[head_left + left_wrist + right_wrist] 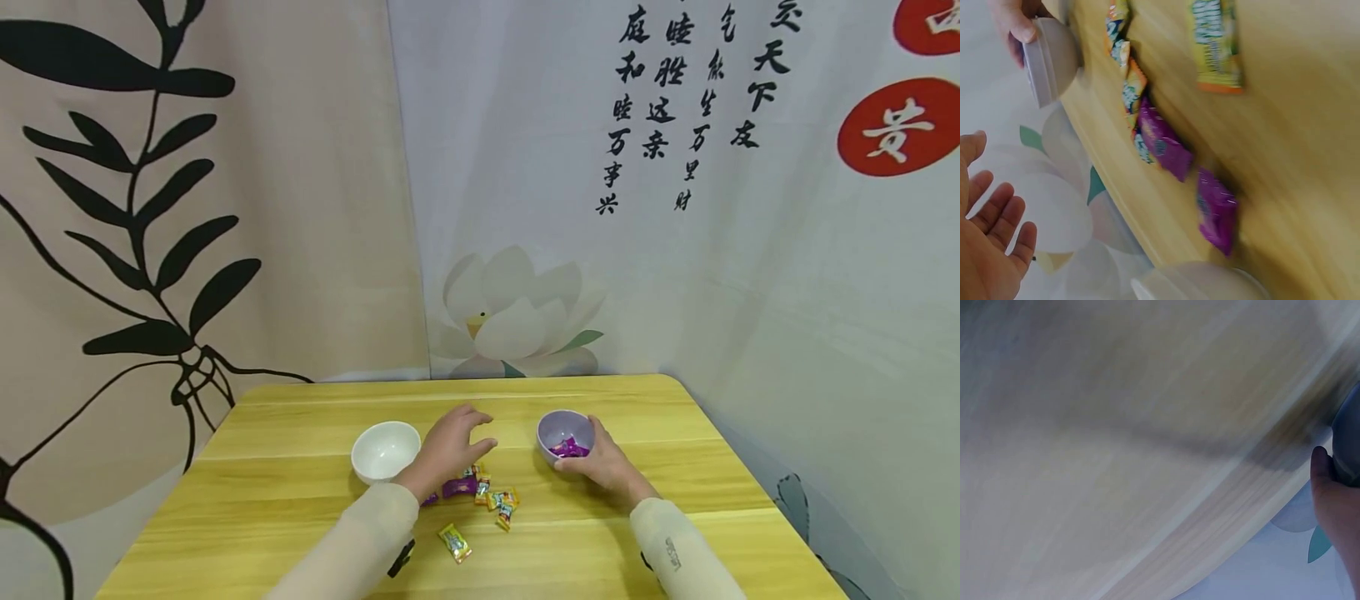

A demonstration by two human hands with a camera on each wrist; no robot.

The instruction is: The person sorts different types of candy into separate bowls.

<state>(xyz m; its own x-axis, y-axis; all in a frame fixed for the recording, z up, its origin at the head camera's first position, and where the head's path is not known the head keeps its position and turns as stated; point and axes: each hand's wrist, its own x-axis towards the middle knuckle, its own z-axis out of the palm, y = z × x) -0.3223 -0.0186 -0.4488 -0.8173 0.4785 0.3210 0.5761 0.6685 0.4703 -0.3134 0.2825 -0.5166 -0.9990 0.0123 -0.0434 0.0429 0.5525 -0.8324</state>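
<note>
My right hand (pixel 606 467) grips the side of a small purple bowl (pixel 551 427), thumb at the near rim. Purple-wrapped candies (pixel 570 448) lie inside that bowl. My left hand (pixel 450 446) hovers over the table with its fingers spread and nothing between them. Below it are a purple-wrapped candy (pixel 460 487) and several yellow-orange candies (pixel 501 500), part of the group hidden by the left arm. In the left wrist view two purple candies (pixel 1216 212) lie in line with the yellow-orange ones, and the left palm (pixel 988 250) shows bare.
A white bowl (pixel 386 450) stands just left of the left hand. One yellow-green candy (pixel 454 542) lies apart, nearer the front. The wooden table (pixel 300 467) ends at the back against a printed cloth (pixel 517 208).
</note>
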